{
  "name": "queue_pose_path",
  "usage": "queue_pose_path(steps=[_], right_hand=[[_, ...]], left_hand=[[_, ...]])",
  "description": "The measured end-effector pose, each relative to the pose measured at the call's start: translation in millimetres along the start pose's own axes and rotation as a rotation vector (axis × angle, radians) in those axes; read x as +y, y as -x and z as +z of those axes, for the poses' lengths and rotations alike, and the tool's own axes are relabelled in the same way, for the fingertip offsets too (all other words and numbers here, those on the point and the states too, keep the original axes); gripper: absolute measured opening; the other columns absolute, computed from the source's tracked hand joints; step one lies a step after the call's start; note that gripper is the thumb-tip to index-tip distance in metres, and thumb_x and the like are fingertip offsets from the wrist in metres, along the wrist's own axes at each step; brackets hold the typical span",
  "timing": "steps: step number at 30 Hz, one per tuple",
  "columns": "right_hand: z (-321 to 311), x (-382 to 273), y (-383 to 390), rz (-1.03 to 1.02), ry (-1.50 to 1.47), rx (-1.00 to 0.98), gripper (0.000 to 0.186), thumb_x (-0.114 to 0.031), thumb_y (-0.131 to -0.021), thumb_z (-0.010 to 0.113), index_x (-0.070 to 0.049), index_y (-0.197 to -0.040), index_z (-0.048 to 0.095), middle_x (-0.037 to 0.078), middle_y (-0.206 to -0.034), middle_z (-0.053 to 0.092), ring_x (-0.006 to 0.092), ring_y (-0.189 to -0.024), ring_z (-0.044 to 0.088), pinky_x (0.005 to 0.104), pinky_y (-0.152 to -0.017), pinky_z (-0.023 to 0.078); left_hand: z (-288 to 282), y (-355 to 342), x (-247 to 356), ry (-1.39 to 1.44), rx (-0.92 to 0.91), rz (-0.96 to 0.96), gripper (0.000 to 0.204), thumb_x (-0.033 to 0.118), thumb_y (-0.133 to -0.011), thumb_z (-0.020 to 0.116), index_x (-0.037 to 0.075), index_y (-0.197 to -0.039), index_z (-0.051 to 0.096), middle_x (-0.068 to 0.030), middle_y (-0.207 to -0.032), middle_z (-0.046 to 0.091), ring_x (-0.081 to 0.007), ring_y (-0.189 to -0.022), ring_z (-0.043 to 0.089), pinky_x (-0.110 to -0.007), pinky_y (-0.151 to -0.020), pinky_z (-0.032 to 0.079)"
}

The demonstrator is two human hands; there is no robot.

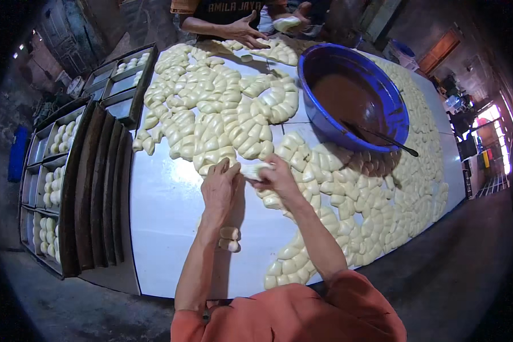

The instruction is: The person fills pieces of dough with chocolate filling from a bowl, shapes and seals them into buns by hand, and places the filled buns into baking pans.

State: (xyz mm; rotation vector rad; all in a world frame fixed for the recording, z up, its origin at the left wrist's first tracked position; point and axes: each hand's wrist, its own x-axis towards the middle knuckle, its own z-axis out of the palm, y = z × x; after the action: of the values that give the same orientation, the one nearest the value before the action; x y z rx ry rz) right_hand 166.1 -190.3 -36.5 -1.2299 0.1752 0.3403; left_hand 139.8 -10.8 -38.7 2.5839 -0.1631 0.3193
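Observation:
Over the middle of the table, a pale piece of dough [251, 170] stretches between my two hands. My right hand [278, 181] is closed around one end of it and is slightly blurred. The fingers of my left hand [220, 187] are pressed together at the other end, beside the mass of dough pieces [211, 134]. Beside my left forearm, small dough rolls [229, 239] lie on the white tabletop [168, 228]. A large blue basin [353, 138] of brown filling [347, 97] stands to the far right of my hands, with a dark-handled spoon [382, 135] in it.
More dough pieces [404, 188] cover the table's right side. At the left stand dark compartment trays [43, 162] holding dough balls, with several upright dark boards or trays [100, 188] beside them. Across the table, a co-worker's hands [246, 32] handle another dough piece [286, 23].

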Motion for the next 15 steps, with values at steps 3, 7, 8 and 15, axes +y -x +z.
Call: queue_pose_path(steps=[3,7,8,15], right_hand=[[-25,-20,22,-0.064,-0.193,-0.046,0.034,-0.006,-0.082,0.059,-0.001,-0.114,0.047,0.01,-0.088,0.063,0.0186,-0.075,0.066,0.0309,-0.063,0.057],[-38,-32,44,-0.147,-0.249,-0.096,0.039,-0.012,-0.086,0.063,-0.002,-0.119,0.043,0.009,-0.094,0.061,0.0182,-0.081,0.066,0.0322,-0.071,0.057],[-39,-33,49,-0.146,-0.276,-0.104,0.038,-0.012,-0.087,0.063,-0.003,-0.119,0.043,0.009,-0.096,0.061,0.0187,-0.082,0.067,0.032,-0.071,0.057],[-17,-28,63,0.078,-0.163,-0.183,0.034,-0.015,-0.094,0.067,-0.009,-0.118,0.044,0.004,-0.086,0.067,0.0123,-0.071,0.067,0.0265,-0.062,0.059]], left_hand=[[6,-4,3,-0.044,0.006,0.012,0.031,0.019,-0.083,0.071,0.02,-0.114,0.071,-0.0119,-0.129,0.061,-0.0322,-0.109,0.061,-0.041,-0.088,0.052],[-4,-1,13,-0.067,0.017,-0.014,0.035,0.027,-0.083,0.073,0.013,-0.115,0.07,-0.0168,-0.131,0.058,-0.036,-0.114,0.056,-0.044,-0.094,0.048],[-5,2,18,-0.053,0.104,0.019,0.039,0.029,-0.082,0.074,0.01,-0.116,0.07,-0.019,-0.131,0.058,-0.0375,-0.116,0.055,-0.045,-0.096,0.046],[-20,13,54,0.834,-0.164,-0.178,0.021,0.02,-0.094,0.068,0.001,-0.102,0.072,-0.0089,-0.097,0.069,-0.0172,-0.094,0.063,-0.031,-0.087,0.047]])
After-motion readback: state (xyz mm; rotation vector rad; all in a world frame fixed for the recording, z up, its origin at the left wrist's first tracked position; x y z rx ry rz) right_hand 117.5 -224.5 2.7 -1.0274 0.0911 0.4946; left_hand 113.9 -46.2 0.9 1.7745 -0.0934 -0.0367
